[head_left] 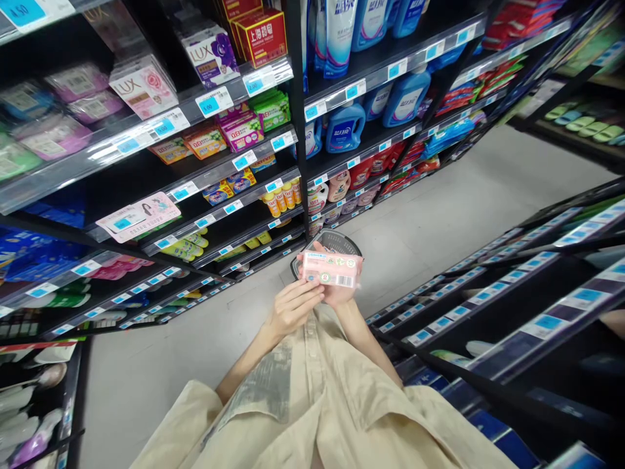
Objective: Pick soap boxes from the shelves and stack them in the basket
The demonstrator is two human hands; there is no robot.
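Observation:
A pink soap pack [333, 269] with a barcode on its side is held level in front of me, above a dark basket [333, 244] on the floor. My right hand [336, 294] grips the pack from beneath and behind. My left hand [293, 306] touches the pack's left end with its fingertips, fingers loosely curled. Both forearms come out of beige sleeves at the bottom of the head view.
Black shelves on the left carry Lux soap boxes [144, 86], soap packs and blue detergent bottles [346, 127] with blue price tags. A second shelf row [512, 286] stands on the right. A grey floor aisle [439, 215] runs between them.

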